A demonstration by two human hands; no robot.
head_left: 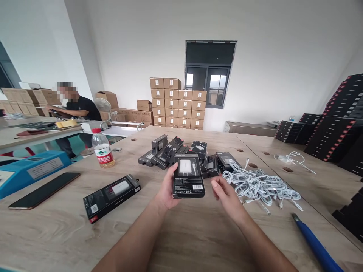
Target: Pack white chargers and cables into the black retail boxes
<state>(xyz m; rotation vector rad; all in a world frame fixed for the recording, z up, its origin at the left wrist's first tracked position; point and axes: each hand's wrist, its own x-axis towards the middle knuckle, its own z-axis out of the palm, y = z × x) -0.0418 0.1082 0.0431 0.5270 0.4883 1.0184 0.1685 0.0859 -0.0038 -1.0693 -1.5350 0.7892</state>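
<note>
My left hand (168, 189) is closed around the left edge of a black charger box (189, 185) and holds it upright above the table. Through its clear window show a white plug charger and a cable end; printed text and a barcode sit below. My right hand (224, 192) hovers just right of that box, apart from it, with the fingers curled in and nothing seen in them. Beside it on the right lies a pile of white charging cables (261, 185). Behind the held box is a heap of similar black boxes (170, 149).
On the left lie another black charger box (112, 196), a phone (44, 190), a water bottle (102, 149) and a blue machine (36, 168). A blue-handled tool (314, 241) lies front right. Stacked black boxes (331, 139) line the right side. A co-worker (82, 107) sits at another table.
</note>
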